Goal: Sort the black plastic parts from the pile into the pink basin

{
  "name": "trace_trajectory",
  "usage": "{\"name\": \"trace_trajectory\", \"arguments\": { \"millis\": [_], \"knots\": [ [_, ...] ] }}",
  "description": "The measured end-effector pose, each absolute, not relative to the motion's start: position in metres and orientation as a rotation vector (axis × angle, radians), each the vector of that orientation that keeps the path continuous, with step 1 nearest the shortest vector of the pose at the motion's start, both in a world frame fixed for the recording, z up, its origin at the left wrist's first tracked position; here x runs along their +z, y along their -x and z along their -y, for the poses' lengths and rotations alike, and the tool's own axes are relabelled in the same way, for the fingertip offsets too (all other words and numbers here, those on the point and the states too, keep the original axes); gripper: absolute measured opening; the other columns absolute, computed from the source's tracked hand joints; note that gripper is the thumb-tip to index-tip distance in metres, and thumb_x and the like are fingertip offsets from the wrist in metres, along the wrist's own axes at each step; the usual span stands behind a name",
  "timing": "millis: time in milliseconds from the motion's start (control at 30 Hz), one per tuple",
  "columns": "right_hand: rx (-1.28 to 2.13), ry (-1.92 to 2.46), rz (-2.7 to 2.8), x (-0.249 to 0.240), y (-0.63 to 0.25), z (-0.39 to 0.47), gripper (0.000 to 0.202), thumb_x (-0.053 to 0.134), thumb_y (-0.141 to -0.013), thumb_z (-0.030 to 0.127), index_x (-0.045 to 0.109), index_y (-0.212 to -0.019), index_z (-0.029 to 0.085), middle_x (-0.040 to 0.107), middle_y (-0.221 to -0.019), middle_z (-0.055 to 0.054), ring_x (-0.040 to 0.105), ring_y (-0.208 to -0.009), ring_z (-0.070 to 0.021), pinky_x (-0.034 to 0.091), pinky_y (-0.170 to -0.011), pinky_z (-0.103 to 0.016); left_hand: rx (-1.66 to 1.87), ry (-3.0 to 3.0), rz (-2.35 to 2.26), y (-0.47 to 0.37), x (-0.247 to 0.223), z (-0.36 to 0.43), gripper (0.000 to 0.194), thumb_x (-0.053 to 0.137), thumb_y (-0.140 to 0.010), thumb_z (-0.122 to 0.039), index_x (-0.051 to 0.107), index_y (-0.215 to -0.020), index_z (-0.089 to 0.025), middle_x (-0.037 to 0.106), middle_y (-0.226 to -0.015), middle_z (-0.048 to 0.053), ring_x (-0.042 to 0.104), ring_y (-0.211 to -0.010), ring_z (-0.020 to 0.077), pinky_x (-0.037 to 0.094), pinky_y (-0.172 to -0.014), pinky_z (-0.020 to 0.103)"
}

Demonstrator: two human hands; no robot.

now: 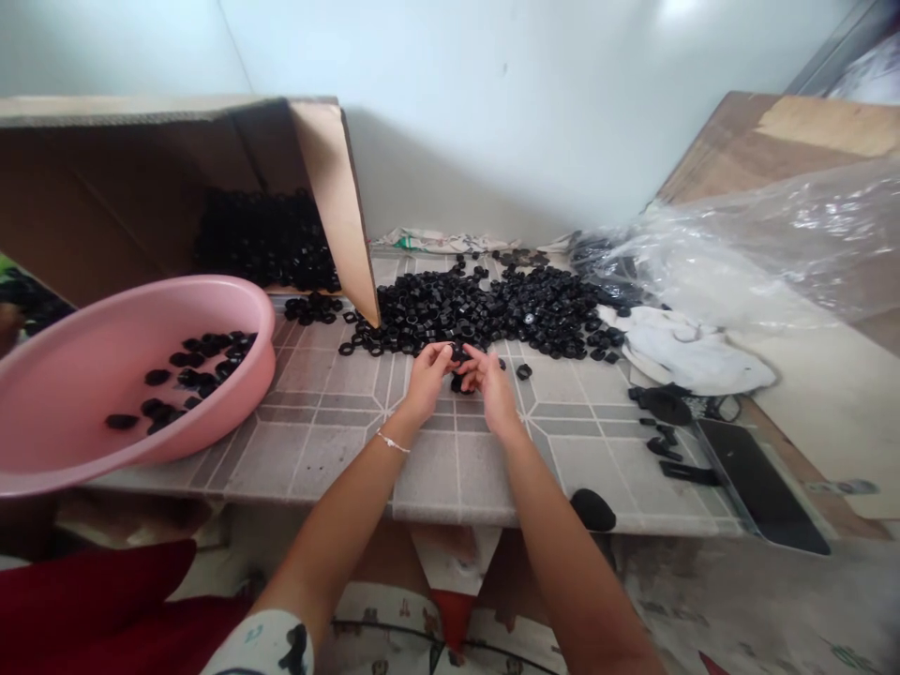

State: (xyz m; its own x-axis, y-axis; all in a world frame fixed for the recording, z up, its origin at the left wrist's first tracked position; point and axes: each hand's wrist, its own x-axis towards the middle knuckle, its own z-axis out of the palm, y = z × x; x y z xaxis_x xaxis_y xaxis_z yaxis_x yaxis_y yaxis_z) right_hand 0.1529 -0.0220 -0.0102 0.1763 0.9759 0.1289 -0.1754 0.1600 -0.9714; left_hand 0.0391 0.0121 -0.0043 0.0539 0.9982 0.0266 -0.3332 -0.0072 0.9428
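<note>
Head camera looks down at a table (457, 469) with a grey checked cover, whose front edge runs below the hands. Between this edge and the pile of black parts (485, 305) lies a wide strip of cover, and the two forearms cross it. On the left, a pink basin (262, 366) bounds this strip; on the right, a dark flat device (763, 483) and a white cloth (693, 349) do the same. Behind the pile rises the pale wall (492, 112).

The basin and the cardboard box (327, 169) are cut off by the left border. Inside the box, the shadow makes single pieces difficult to distinguish. Clear plastic (787, 234) partly covers the things at right.

Both hands meet at the near edge of the pile. The left hand (427, 377) has thumb and finger closed on a small black piece (457, 352). The right hand (494, 386), its fingers bent, reaches the same piece with a fingertip; whether it also grips, I cannot tell.
</note>
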Motion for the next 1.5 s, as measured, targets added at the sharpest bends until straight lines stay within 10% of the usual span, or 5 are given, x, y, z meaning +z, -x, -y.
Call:
{"name": "trace_trajectory", "arguments": {
  "millis": [133, 333, 933, 1500],
  "knots": [
    [0.989, 1.066, 1.019, -0.009, -0.155, 0.024, 0.069, 0.024, -0.086, 0.072, 0.062, -0.059, 0.020, 0.050, -0.050, -0.001, 0.048, -0.049, -0.0123, 0.040, -0.053, -0.028, 1.377, -0.963, -0.921, -0.039, -0.005, -0.012, 0.027, 0.069, -0.075, -0.040, 0.060, -0.087, -0.018, 0.061, -0.083, -0.001, 0.057, -0.075, 0.0097, 0.049, -0.083, 0.030],
    [1.164, 0.990, 0.973, -0.009, -0.156, 0.022, 0.058, 0.037, -0.085, 0.068, 0.069, -0.097, 0.021, 0.058, -0.063, 0.000, 0.051, -0.050, -0.0108, 0.039, -0.049, -0.026, 1.345, -1.016, -0.899, -0.041, -0.002, -0.010, 0.026, 0.068, -0.075, -0.040, 0.060, -0.085, -0.017, 0.061, -0.084, 0.001, 0.057, -0.077, 0.0112, 0.048, -0.083, 0.031],
    [0.695, 1.258, 1.483, -0.015, -0.159, 0.029, 0.022, 0.041, -0.090, 0.044, 0.047, -0.087, 0.024, 0.052, -0.072, 0.002, 0.050, -0.067, -0.0159, 0.038, -0.064, -0.030, 1.113, -1.469, -1.050, -0.039, 0.008, -0.002, 0.043, 0.054, -0.079, -0.056, 0.054, -0.065, -0.016, 0.049, -0.058, -0.003, 0.048, -0.058, 0.0102, 0.039, -0.057, 0.023],
    [0.869, 1.106, 1.117, -0.013, -0.142, 0.029, 0.028, 0.035, -0.090, 0.044, 0.040, -0.072, 0.023, 0.043, -0.071, 0.003, 0.042, -0.067, -0.0137, 0.037, -0.064, -0.027, 1.395, -1.875, -1.045, -0.046, 0.003, 0.010, 0.022, 0.052, -0.089, -0.036, 0.061, -0.089, -0.017, 0.064, -0.084, 0.005, 0.058, -0.079, 0.0147, 0.047, -0.074, 0.028]
  ]
}}
